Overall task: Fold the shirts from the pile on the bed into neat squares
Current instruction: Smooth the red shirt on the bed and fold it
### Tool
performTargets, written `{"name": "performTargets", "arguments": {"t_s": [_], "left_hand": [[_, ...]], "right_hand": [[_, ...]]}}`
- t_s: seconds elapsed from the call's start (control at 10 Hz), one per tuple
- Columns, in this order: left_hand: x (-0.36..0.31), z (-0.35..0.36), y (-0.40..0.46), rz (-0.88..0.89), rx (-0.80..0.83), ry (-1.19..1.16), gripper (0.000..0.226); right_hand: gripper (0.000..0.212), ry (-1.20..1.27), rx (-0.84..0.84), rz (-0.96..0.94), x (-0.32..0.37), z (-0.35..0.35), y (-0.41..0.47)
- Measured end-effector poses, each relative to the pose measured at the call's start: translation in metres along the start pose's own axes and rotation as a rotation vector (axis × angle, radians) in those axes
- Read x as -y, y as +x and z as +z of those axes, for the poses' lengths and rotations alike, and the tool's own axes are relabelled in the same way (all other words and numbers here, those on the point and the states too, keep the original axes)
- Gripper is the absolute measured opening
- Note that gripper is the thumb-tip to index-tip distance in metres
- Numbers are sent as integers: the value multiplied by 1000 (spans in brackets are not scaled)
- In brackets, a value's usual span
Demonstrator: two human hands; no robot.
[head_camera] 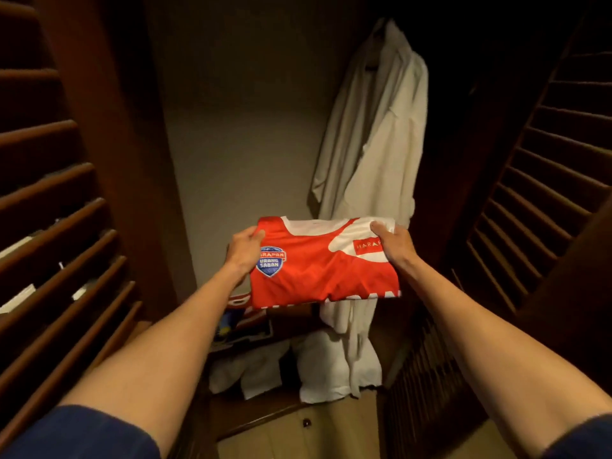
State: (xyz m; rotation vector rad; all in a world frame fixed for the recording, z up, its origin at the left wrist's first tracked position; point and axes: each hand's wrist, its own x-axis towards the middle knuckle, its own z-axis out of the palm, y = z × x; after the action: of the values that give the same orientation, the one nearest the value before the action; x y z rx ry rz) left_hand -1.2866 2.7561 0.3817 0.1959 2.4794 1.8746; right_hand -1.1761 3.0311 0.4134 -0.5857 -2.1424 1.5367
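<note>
Folded shirt: we hold it mid-air before the wardrobe, left hand and right hand gripping opposite edges. Light, limp, probably slippery; support both sides.

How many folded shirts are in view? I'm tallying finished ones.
1 for certain: the folded red shirt, held in front of the open wardrobe by the left hand and right hand. Red cloth beneath it may be another, mostly hidden.
</note>
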Motion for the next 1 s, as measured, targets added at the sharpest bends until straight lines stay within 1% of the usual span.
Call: {"name": "performTargets", "arguments": {"t_s": [0.1, 0.2, 0.3, 0.4, 0.5, 0.6, 0.7, 0.8, 0.9, 1.0], "left_hand": [[22, -6, 32, -60, -104, -42, 35], [43, -9, 54, -130, -149, -80, 39], [72, -5, 77, -181, -182, -110, 38], [101, 2, 106, -238, -224, -133, 32], [134, 9, 143, -267, -255, -128, 29], [177, 21, 171, -305, -280, -137, 23], [237, 43, 191, -416, -338, -218, 20], [309, 61, 206, -505, -341, -262, 24], [369, 80, 222, -567, -354, -228, 24], [421, 93, 242, -602, -391, -273, 23]], "right_hand": [[15, 43, 91, 10, -6, 31, 39], [20, 71, 186, 30, -22, 61, 74], [22, 71, 265, 46, -46, 94, 109], [21, 68, 336, 71, -74, 133, 147], [20, 54, 360, 120, -107, 176, 185], [19, -1, 411, 164, -151, 218, 219], [26, 8, 426, 183, -225, 258, 244], [37, 19, 456, 229, -295, 290, 251], [49, -69, 493, 257, -360, 325, 260], [45, -74, 454, 363, -421, 366, 275]]}}
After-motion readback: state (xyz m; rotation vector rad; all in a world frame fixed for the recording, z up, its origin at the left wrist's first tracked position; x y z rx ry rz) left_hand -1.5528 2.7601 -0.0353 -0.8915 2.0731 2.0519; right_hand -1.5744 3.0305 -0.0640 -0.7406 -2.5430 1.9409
